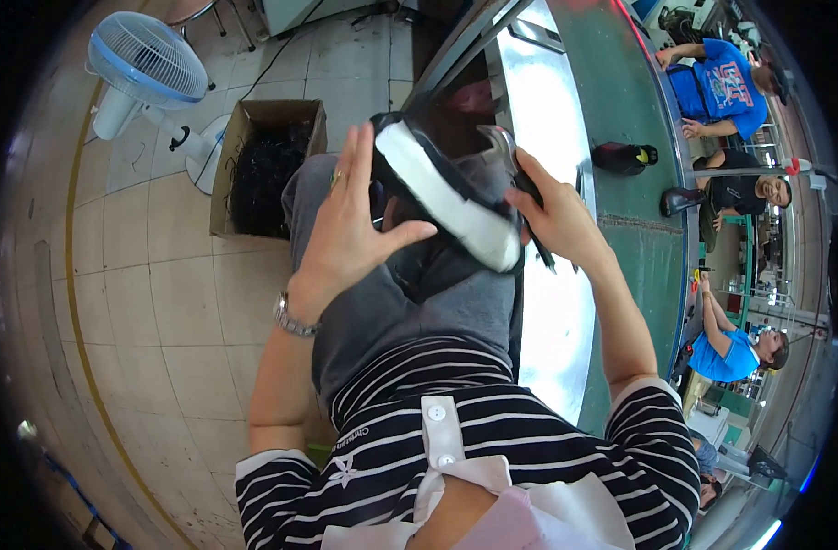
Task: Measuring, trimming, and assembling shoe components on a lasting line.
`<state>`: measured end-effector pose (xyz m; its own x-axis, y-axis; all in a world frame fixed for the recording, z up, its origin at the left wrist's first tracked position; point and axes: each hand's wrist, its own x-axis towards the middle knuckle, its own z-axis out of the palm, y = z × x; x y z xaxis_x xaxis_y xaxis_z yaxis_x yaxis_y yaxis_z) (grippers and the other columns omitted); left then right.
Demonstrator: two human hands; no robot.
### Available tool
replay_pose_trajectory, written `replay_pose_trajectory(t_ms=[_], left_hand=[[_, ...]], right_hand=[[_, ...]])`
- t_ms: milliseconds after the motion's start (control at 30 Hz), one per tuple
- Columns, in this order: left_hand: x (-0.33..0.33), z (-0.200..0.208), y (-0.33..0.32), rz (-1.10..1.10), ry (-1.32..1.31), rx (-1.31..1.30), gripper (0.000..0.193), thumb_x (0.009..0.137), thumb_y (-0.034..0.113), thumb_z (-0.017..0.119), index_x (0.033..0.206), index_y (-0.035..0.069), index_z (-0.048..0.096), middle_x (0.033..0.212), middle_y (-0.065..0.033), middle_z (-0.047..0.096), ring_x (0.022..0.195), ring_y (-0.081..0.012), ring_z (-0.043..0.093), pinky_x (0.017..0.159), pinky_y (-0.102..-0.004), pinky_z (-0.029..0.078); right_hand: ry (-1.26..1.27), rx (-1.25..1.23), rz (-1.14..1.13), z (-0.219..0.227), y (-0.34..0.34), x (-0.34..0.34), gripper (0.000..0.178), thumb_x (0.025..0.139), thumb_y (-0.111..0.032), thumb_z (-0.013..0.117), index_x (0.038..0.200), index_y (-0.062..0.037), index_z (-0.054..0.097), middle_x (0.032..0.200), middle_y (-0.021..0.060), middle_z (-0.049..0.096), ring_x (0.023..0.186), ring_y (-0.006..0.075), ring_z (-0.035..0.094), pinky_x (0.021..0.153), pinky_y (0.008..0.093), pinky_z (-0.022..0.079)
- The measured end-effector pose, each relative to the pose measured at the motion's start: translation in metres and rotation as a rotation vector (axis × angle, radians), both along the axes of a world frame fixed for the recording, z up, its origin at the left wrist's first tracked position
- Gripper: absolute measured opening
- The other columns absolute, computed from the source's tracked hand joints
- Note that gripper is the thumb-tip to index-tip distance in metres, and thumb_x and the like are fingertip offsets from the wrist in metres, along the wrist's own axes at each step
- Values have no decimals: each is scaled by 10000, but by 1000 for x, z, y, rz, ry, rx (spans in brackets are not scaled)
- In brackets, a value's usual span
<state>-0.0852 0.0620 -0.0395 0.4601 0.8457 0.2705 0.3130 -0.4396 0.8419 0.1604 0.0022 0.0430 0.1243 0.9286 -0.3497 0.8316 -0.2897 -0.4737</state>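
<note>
Above my lap is a black shoe (446,203), tilted with its long white sole facing up. My left hand (350,215) grips its left side, fingers straight along the far end and thumb over the near edge. At the other end, my right hand (558,215) is closed around a dark-handled tool (527,176) with a curved silver end; its exact kind is unclear. The right fingers are also close to the sole's near right end, and whether they touch it is hard to see. Thin black strips (545,255) hang below the right hand.
On the left floor stands a cardboard box (222,197) of black scraps beside a blue-and-white fan (148,60). To my right run a shiny metal ledge (552,119) and a green conveyor belt (634,266) carrying a dark shoe (623,158). Several people sit beyond the belt.
</note>
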Motion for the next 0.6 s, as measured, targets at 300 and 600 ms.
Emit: replay_pose_trajectory(t_ms=[300,600], left_hand=[[-56,-2,-16,333,217,-191,373,971,323,532,988,-29,653,808,-222,634,753,-377,628,640,-416,490],[-45,-27,-55,204,-40,-401,369,997,272,502,840,-45,605,660,-248,510,512,-348,523,495,-385,382]], right_hand=[[484,-202,158,8,-16,-56,604,967,-129,557,1489,-61,260,988,105,654,804,149,636,793,289,497],[-31,-335,667,42,18,-86,639,904,-87,539,1481,-107,263,767,234,649,705,388,656,673,456,519]])
